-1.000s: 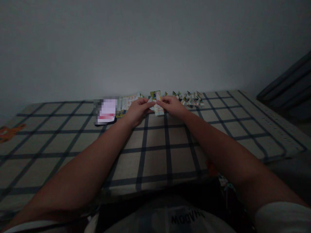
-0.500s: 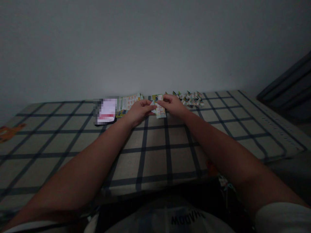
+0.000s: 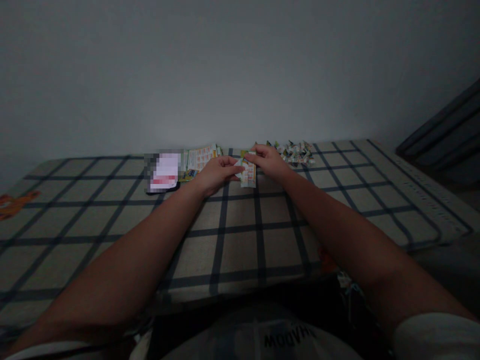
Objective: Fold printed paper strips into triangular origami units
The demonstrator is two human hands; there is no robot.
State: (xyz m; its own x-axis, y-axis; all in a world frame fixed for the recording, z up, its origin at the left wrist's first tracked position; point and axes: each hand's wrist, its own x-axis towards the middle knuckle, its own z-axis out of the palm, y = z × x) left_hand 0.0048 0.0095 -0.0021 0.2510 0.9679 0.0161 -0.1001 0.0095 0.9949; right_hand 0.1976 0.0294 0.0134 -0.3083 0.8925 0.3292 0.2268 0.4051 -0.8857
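Note:
Between my two hands is a small piece of printed paper, partly folded, with orange and white blocks on it. My left hand pinches its left edge between thumb and fingers. On the other side, my right hand grips the upper right of the paper, fingers closed. Left of my left hand lies a stack of printed sheets in green, yellow and orange. Just beyond my right hand sits a cluster of small folded paper pieces with pointed corners.
A phone with a lit, blurred screen lies left of the sheets. The table is covered by a checked tablecloth and stands against a grey wall. A dark striped cloth hangs at the far right.
The paper has turned and its lower part now hangs slightly nearer to me. My right hand has shifted a little, and less of the paper's top shows. Both hands keep their grip.

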